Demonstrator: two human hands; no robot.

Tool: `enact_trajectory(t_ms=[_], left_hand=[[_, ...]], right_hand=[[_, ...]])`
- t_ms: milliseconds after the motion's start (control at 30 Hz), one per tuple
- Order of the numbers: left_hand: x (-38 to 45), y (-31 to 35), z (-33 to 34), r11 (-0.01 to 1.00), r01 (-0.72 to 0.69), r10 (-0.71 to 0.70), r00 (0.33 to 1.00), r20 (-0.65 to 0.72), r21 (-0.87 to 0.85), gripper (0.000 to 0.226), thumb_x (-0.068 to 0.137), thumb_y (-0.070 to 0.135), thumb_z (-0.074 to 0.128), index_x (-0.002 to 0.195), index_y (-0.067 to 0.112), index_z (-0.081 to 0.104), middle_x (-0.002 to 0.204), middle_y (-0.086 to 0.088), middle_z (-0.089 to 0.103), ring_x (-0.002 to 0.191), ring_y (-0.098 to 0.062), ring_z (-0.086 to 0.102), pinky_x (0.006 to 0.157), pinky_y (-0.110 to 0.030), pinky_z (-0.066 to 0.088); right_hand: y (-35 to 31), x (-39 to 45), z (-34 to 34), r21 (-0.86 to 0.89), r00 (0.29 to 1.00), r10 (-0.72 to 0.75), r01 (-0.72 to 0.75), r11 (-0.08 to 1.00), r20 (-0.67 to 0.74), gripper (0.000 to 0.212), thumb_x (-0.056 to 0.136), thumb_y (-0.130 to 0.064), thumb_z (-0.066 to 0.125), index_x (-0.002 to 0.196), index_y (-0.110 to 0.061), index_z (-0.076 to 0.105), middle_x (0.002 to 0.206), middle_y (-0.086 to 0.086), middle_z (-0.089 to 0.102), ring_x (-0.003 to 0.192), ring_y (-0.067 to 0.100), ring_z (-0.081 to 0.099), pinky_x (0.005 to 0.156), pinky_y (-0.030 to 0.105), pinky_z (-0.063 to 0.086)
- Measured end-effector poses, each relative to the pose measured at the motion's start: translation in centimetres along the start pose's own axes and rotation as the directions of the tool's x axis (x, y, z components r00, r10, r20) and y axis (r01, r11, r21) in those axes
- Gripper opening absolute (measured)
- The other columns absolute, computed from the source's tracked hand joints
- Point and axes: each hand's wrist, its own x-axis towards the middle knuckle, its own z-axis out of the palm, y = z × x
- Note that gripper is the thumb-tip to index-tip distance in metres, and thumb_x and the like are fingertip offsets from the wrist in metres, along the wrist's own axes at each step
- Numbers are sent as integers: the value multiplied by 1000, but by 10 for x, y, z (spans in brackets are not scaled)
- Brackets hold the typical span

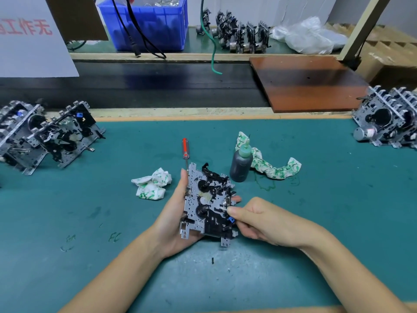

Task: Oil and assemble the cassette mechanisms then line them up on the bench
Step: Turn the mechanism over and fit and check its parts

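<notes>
One cassette mechanism [208, 203] sits in the left hand's [174, 220] grip, right hand [259, 220] pinching its edge.

Your left hand [174, 219] cradles a grey metal cassette mechanism with black plastic parts [208, 205] from underneath, thumb along its left edge, above the teal surface [316, 211]. Your right hand [259, 219] pinches at the mechanism's right edge, beside a small blue part. Just behind stand a dark oil bottle with a green nozzle [241, 162], a red-handled screwdriver [185, 147] and two green-stained white rags [152, 184]. Finished mechanisms sit grouped at far left [45, 134] and far right [390, 120].
</notes>
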Motion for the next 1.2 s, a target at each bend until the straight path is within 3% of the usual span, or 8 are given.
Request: enact_trajectory(t_ms=[133, 267, 367, 433, 567, 767, 1100, 1200], left_hand=[[-4, 0, 2, 998, 18, -15, 998, 60, -58, 99, 71, 83, 27, 126, 7, 60, 135, -18, 53, 125, -30, 52, 100, -41, 47], [-6, 0, 3, 990, -5, 18, 996, 89, -141, 102, 67, 81, 35, 132, 4, 54, 139, -23, 48, 126, -43, 48, 105, -50, 40], [-6, -1, 4, 989, -1, 16, 995, 99, -147, 101, 69, 79, 34, 135, 4, 50, 137, -23, 50, 123, -47, 48, 104, -53, 38], [-6, -2, 4, 991, 6, 9, 994, 110, -133, 96, 73, 77, 32, 131, 4, 55, 137, -21, 50, 122, -47, 49, 103, -52, 39], [-7, 1, 4, 996, 4, 6, 993, 115, -90, 85, 83, 72, 28, 125, 5, 60, 138, -22, 50, 123, -48, 48, 103, -52, 42], [-12, 0, 13, 988, -49, 68, 990, 127, -147, 89, 74, 73, 40, 123, 1, 61, 135, -24, 51, 122, -47, 49, 106, -48, 39], [-21, 2, 20, 930, 34, 39, 981, 188, -367, 95, 72, 70, 46, 126, -8, 52, 139, -31, 39, 117, -55, 49, 90, -53, 51], [-20, 1, 18, 936, 55, 19, 978, 207, -349, 94, 74, 70, 46, 127, -6, 52, 140, -30, 40, 118, -55, 48, 91, -52, 50]], right_hand=[[8, -2, -3, 127, 997, -70, 72, 989, -22, 54, 96, -41, 37, 49, -16, 50, 29, -6, 32, 29, 6, 25, 41, 13, 28], [17, -8, -19, 223, 959, -72, 137, 965, -274, 37, 99, -31, 40, 70, -15, 56, 36, -1, 41, 31, 11, 26, 36, 16, 26], [25, -13, -28, -143, 896, -62, -1, 990, -439, 31, 98, -34, 43, 83, -27, 69, 56, -3, 61, 48, 12, 50, 53, 23, 40], [27, -17, -27, -501, 854, -130, -167, 849, -504, 27, 94, -43, 44, 95, -36, 70, 79, -13, 65, 81, 8, 57, 72, 28, 43], [23, -24, -16, -662, 790, -394, -20, 749, -469, 32, 88, -36, 64, 120, -33, 63, 103, -13, 60, 100, 7, 44, 79, 18, 30], [17, -25, -4, -658, 748, -492, 100, 746, -445, 29, 88, -37, 63, 113, -23, 66, 101, -10, 62, 99, 5, 44, 80, 16, 31], [27, -22, -4, -668, 765, -297, -223, 710, -571, 29, 84, -46, 63, 106, -26, 60, 102, -11, 54, 104, 13, 49, 78, 26, 35], [29, -22, -5, -650, 779, -283, -200, 734, -560, 26, 87, -44, 60, 108, -28, 59, 104, -13, 52, 107, 10, 46, 78, 24, 35]])
